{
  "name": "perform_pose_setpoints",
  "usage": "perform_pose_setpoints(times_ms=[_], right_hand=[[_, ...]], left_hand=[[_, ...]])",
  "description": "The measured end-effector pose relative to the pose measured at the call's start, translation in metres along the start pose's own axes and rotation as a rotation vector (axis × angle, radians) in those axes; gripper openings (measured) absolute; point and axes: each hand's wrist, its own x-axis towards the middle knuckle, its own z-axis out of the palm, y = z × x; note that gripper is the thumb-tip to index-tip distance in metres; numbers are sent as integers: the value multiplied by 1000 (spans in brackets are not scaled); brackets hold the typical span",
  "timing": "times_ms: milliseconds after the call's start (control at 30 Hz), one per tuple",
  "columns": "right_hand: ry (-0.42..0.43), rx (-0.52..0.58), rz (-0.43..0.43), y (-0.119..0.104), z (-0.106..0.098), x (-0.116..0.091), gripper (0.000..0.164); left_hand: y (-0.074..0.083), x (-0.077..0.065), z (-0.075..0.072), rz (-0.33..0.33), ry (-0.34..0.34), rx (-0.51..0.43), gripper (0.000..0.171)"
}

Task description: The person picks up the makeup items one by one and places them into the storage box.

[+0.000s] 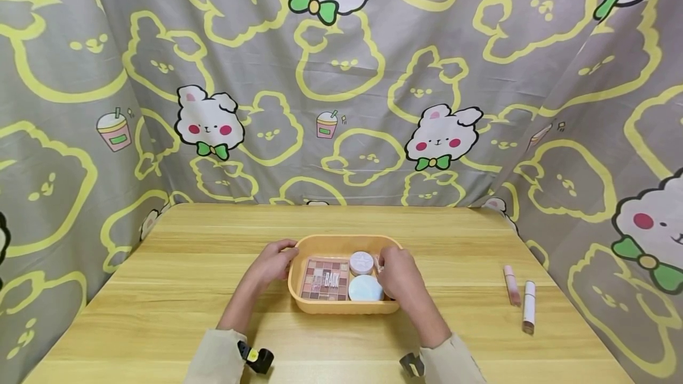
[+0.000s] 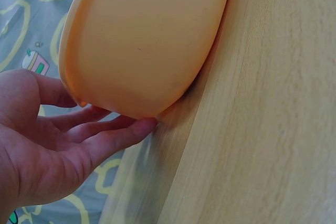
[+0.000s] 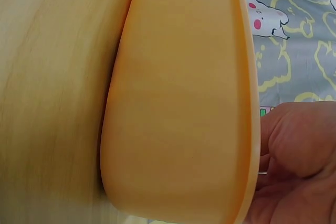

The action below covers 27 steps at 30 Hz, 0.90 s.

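Note:
An orange plastic basket [image 1: 347, 307] stands on the table. Inside it lie an eyeshadow palette [image 1: 325, 280] with a clear lid marked "BACK", a round white compact [image 1: 361, 263] and a larger pale blue round compact [image 1: 366, 288]. My left hand [image 1: 274, 262] holds the basket's left end, thumb at the rim and fingers against the outer wall [image 2: 142, 35]. My right hand [image 1: 397, 274] reaches over the right end with curled fingers. They hold a small pale item [image 1: 377, 264], mostly hidden, its kind unclear. In the right wrist view the basket wall hides the fingertips.
Two lip gloss tubes lie on the table at the right: a pink-capped one [image 1: 511, 285] and a white-capped one [image 1: 529, 307]. Wood-grain tabletop [image 1: 213, 230] surrounds the basket. Grey patterned curtains [image 1: 368, 117] close off the back and both sides.

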Motion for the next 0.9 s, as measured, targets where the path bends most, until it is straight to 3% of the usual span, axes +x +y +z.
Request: perform_pose_setpoints(times_ms=[233,500,900], right_hand=[[-33,16,16,-1,1,-1,36],[-60,-20,31,-1,3,0,27],[-43,2,38,-3,1,-4,41]], left_hand=[[-1,1,0,0,3,-4,37],[0,-1,0,9,-9,-6,38],[0,-1,0,15,-8,-16,37]])
